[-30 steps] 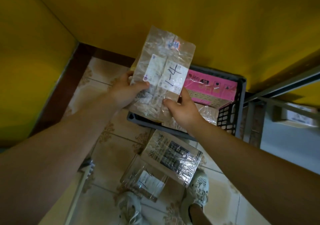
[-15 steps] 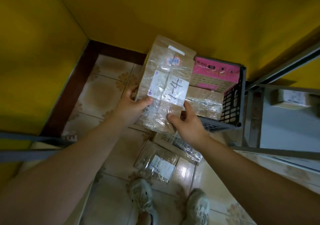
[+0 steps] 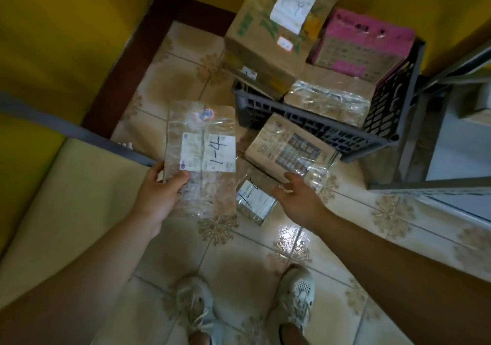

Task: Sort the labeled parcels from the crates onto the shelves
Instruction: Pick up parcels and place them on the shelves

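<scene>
My left hand [image 3: 159,193] grips a flat brown parcel [image 3: 202,158] wrapped in clear film, with a white label marked "1-4", by its lower left corner. My right hand [image 3: 297,201] is off the parcel, fingers spread, hovering above a small wrapped parcel [image 3: 252,201] lying on the floor. Beside it a larger wrapped box [image 3: 289,150] leans against the dark plastic crate [image 3: 318,129]. The crate holds a big cardboard box [image 3: 273,33], a pink box [image 3: 364,44] and a film-wrapped parcel [image 3: 329,100].
A grey metal shelf unit [image 3: 430,185] stands at the right, with a small box on a shelf at the frame's edge. A pale shelf board [image 3: 53,211] with a grey rail is at the left. Yellow walls close the corner. My two shoes [image 3: 297,299] stand on the tiled floor.
My right hand let go of the "1-4" parcel and opened. My left hand carried the parcel down and left, away from the crate. The view tilted down, so the crate's big cardboard box now shows.
</scene>
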Motion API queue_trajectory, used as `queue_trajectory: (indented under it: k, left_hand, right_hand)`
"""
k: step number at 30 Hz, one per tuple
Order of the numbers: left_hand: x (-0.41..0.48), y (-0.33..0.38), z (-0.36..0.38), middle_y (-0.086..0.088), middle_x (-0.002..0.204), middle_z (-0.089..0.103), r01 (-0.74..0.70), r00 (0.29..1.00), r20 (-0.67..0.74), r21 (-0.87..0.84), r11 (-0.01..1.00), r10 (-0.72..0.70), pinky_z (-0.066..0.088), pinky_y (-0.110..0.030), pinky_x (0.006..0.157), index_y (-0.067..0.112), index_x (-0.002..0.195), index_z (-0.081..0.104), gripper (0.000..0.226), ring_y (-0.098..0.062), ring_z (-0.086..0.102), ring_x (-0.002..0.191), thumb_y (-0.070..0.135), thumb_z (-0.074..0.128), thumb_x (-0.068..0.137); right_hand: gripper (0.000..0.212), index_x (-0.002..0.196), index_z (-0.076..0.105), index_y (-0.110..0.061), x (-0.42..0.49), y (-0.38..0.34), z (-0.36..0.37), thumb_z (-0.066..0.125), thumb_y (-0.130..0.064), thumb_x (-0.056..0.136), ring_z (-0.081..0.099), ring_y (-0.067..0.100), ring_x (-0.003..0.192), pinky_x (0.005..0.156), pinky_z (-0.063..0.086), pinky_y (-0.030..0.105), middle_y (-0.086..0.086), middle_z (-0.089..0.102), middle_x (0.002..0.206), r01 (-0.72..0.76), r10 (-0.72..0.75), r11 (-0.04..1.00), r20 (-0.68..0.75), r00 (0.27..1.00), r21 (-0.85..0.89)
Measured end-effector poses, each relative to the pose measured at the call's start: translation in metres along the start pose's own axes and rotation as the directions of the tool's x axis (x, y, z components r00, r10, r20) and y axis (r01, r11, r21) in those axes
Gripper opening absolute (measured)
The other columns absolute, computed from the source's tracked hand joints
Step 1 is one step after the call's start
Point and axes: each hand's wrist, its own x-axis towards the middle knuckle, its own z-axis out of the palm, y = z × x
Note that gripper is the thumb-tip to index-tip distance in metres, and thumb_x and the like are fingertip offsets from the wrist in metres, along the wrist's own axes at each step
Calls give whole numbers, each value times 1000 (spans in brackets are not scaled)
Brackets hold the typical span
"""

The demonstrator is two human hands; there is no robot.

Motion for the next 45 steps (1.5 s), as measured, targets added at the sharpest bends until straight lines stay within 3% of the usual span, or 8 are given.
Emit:
queue_trajectory:
  k: [5,11,22,29,33,36,40,45]
  left_hand:
    - [56,-64,14,-6,105,70,33,999,7,94,995,-33,56,-53,84,29,108,60,26,-28,69,91,31,72,85]
    - [141,-119,33,-1,109,68,33,999,17,184,982,-37,58,-44,79,31,130,53,74,-23,69,90,56,77,64]
    - [189,-165,21,6,93,67,9,1000,28,63,998,-10,49,-25,52,26,123,58,39,-13,65,75,39,67,87]
    - [156,-216,-37,-2,113,68,81,995,-65,91,993,-75,57,-43,81,27,127,59,46,-24,69,95,36,72,83]
    - [142,-244,-22,-6,105,68,84,996,-7,91,992,-84,59,-27,70,11,121,60,29,-9,70,78,18,62,93]
    - [141,-253,-5,-1,109,69,158,983,-92,-23,987,-159,56,-41,82,24,125,57,34,-18,68,90,28,65,92]
    - [146,-255,9,1,112,67,161,980,-98,-94,982,-170,56,-42,78,28,129,51,43,-18,67,90,31,67,90]
    - [151,-260,3,1,114,66,103,991,-82,-20,994,-104,57,-39,79,36,119,53,36,-20,67,97,23,68,89]
  right_hand:
    - [70,155,27,-21,48,55,41,55,-47,97,45,26,134,97,35,25,7,42,153,-39,38,993,-14,999,-113]
    - [79,157,15,-15,127,106,90,56,-45,96,40,33,137,101,39,33,14,28,158,-101,86,966,-72,994,-240]
    - [105,156,3,-14,175,141,130,67,-57,85,25,35,140,106,38,47,17,14,155,-198,2,782,-315,949,-591]
    - [107,150,9,-8,174,142,135,68,-63,80,23,35,144,112,35,47,17,13,156,-193,-14,738,-301,954,-647]
    - [112,149,14,-8,172,136,131,63,-75,75,33,38,134,104,39,48,22,27,145,-240,45,688,-290,956,-685]
    - [102,143,30,-4,176,138,132,59,-76,78,36,39,133,105,40,48,22,34,141,-271,117,732,-276,954,-625]
    - [74,135,40,-12,180,137,139,67,-58,84,60,24,96,81,53,39,6,55,112,-237,218,967,-175,960,-96]
    - [88,139,43,-20,193,146,160,74,-57,65,67,30,102,91,55,48,5,66,115,-200,201,980,-61,978,22]
